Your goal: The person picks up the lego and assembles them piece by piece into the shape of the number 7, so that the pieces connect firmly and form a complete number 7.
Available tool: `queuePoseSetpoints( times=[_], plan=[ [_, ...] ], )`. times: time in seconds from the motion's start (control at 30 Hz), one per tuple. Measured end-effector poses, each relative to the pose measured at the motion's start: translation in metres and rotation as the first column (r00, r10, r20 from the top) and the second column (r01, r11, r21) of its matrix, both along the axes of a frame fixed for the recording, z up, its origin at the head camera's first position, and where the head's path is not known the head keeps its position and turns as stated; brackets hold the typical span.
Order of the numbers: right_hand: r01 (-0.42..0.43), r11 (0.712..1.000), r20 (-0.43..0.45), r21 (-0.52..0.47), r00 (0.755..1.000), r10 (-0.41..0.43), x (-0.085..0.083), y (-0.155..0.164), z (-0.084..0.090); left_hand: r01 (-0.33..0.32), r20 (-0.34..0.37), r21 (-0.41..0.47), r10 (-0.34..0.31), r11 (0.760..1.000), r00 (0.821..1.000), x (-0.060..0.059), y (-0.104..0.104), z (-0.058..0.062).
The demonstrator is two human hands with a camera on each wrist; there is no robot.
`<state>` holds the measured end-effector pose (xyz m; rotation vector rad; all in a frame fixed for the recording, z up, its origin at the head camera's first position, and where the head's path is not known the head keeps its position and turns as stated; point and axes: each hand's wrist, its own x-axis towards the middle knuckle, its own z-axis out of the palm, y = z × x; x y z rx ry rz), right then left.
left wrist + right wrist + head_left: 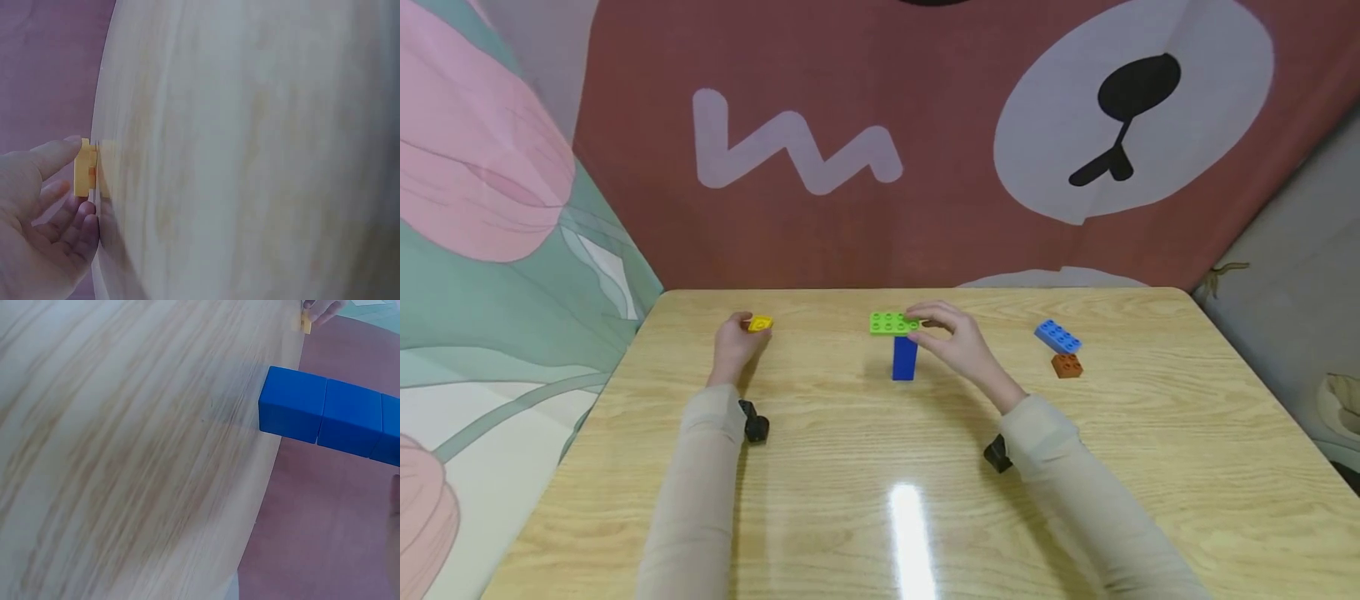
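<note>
A flat green plate (891, 322) sits on top of an upright stack of dark blue bricks (905, 358) (331, 414) in the middle of the wooden table (880, 467). My right hand (953, 337) pinches the plate's right end with fingers and thumb. Over at the left, my left hand (733, 343) (47, 212) holds a small yellow brick (760, 323) (84, 169) between thumb and fingers, just above the tabletop. In the right wrist view the yellow brick (305, 324) shows small at the top edge.
A light blue brick (1058, 336) leans on a small brown brick (1067, 365) at the right of the table. Patterned cloth hangs behind and to the left. The near half of the table (250, 156) holds only my sleeves.
</note>
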<state>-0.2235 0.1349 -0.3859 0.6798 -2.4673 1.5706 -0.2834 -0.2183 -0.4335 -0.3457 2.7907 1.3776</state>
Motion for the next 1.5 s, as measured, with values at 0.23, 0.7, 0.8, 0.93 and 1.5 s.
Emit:
queuePoseSetpoints(
  times=[0.23, 0.7, 0.8, 0.93, 1.5],
  plan=[
    [-0.011, 1.000, 0.025, -0.021, 1.000, 0.011, -0.001, -0.002, -0.002, -0.013, 0.018, -0.043, 0.013, 0.999, 1.000, 0.002, 0.000, 0.001],
    [0.024, 1.000, 0.191, 0.004, 0.981, -0.025, 0.001, 0.001, 0.001, 0.082, 0.020, 0.063, -0.084, 0.995, 0.996, 0.008, 0.008, 0.016],
    [0.023, 1.000, 0.199, -0.004, 0.980, -0.022, 0.002, 0.001, 0.001, 0.113, -0.001, 0.070, -0.113, 0.991, 0.994, 0.011, 0.013, 0.023],
    [0.020, 1.000, 0.185, -0.016, 0.983, -0.016, 0.002, 0.001, 0.000, 0.145, -0.020, 0.080, -0.144, 0.986, 0.989, 0.016, 0.021, 0.034],
    [0.039, 0.999, 0.169, -0.004, 0.985, -0.038, 0.005, -0.002, 0.001, 0.276, -0.107, 0.184, -0.260, 0.943, 0.960, 0.039, 0.060, 0.061]
  ],
)
